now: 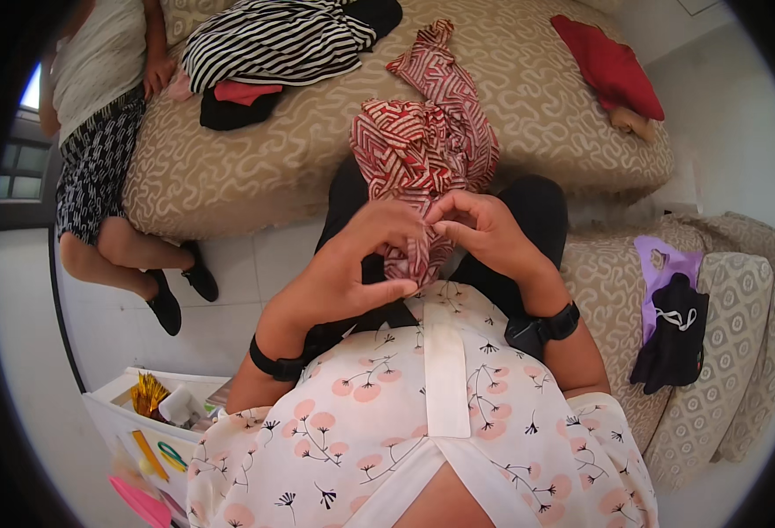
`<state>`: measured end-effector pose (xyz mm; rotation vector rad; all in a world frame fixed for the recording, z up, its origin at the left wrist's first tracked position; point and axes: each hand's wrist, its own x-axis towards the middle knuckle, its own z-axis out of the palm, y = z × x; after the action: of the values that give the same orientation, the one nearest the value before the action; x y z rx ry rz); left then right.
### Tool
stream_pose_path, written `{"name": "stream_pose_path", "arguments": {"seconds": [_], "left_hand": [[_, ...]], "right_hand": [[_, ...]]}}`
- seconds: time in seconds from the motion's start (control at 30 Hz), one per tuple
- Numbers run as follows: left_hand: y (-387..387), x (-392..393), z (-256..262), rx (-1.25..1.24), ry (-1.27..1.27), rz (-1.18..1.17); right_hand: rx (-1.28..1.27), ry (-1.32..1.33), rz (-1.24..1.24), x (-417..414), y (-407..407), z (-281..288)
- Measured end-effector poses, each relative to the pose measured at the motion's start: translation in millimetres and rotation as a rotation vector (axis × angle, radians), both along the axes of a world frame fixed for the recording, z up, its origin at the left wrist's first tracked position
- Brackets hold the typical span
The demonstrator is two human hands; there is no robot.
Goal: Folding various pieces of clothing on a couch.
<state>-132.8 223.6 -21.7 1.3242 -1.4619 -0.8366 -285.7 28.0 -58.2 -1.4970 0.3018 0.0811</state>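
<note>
A red-and-cream geometric-patterned garment (420,145) lies bunched from the bed's edge down over my lap, with its near end between my knees. My left hand (354,257) holds that near end, fingers curled around the cloth and thumb at its lower edge. Close by, my right hand (486,228) has its thumb and index finger drawn together at the cloth, close to the left fingertips. Whatever lies in that pinch is too small to make out. Dark bands circle both wrists.
Ahead is a bed with a tan patterned cover (281,165), bearing a striped garment (275,46) and a red cloth (612,66). A person (100,99) sits at left. On the right, a cushioned seat (605,284) holds a black pouch (674,336). An open-topped white organizer (123,409) stands lower left.
</note>
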Motion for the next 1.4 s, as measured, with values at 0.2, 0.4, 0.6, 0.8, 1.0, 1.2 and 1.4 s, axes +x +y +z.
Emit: {"name": "stream_pose_path", "arguments": {"seconds": [0.2,0.4,0.6,0.8,1.0,1.2,1.4], "left_hand": [[-5.1,-6.8,-16.9,0.383,0.362,0.238],[-6.2,1.9,-21.0,0.044,-0.388,0.314],[11.6,4.4,4.0,0.349,0.531,0.237],[19.6,16.3,20.5,-0.173,0.482,0.268],[22.1,0.1,56.0,-0.054,0.546,0.15],[16.7,-5.6,66.9,-0.081,0.589,-0.031],[35.9,9.4,62.4,-0.43,0.812,-0.036]], "right_hand": [[0.16,-0.143,-0.078,-11.2,3.5,21.1],[0.247,-0.388,-0.062,-21.6,-3.5,43.3],[0.354,-0.616,-0.412,-30.9,-17.0,51.7],[0.27,-0.664,-0.489,-48.4,-33.9,52.1],[-0.155,-0.558,-0.277,-29.4,-18.3,72.3],[-0.281,-0.563,0.22,4.4,9.3,74.9],[-0.542,-0.338,0.311,1.8,-10.7,57.4]]}}
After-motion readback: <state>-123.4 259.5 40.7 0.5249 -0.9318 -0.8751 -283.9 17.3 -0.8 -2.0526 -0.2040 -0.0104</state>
